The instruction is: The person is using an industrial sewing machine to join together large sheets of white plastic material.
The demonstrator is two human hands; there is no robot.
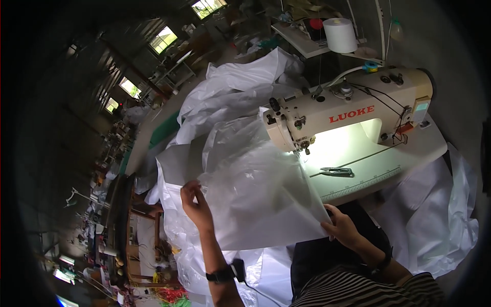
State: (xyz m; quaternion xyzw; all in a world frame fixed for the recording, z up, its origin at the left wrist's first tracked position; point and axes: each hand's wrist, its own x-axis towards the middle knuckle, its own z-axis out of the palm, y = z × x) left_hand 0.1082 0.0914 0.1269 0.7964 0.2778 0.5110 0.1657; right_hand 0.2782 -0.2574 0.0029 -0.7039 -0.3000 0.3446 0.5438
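A large, glossy white sheet [255,204] of thin, plastic-looking material lies in front of me, its far edge under the needle area of a cream sewing machine [353,110]. My right hand [341,226] pinches the sheet's near right edge between thumb and fingers. At the left side of the sheet, my left hand [196,204] is raised with its fingers curled together. What those fingers hold, if anything, is hidden. Small thread snips [337,172] rest on the machine bed [368,171], to the right of the needle, under the machine's bright lamp.
More white material is heaped behind the machine [240,77] and hangs at the right [429,220]. A white thread cone [340,36] stands beyond the machine. A wooden frame [146,210] is at the left, near red and green strands [174,297]. A cable runs from my left wrist.
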